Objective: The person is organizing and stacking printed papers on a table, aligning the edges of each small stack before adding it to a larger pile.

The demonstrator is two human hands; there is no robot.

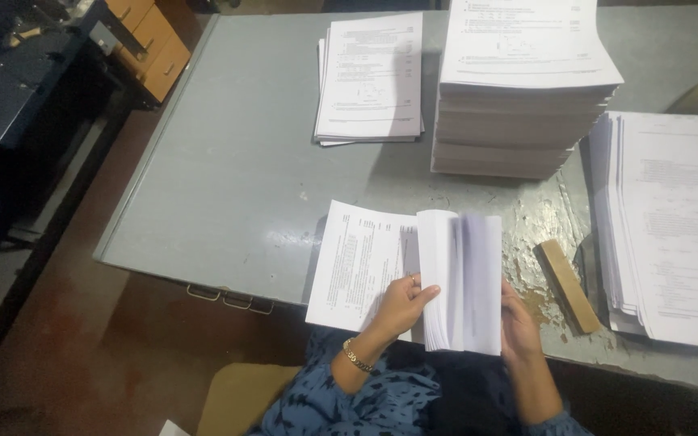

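Note:
A bundle of printed sheets (462,274) lies at the near edge of the grey table (236,186), its right part lifted and blurred as the pages fan. My left hand (401,305), with a gold bracelet on the wrist, presses its thumb against the fanned pages while resting on the flat left page (357,258). My right hand (519,323) grips the lifted pages from the right side. Both sleeves are blue with a dark pattern.
A tall stack of printed paper (519,105) stands at the back. A thin pile (369,77) lies to its left, and a wide pile (672,226) at the right. A wooden block (567,287) lies beside my right hand. Wooden drawers (151,44) stand far left.

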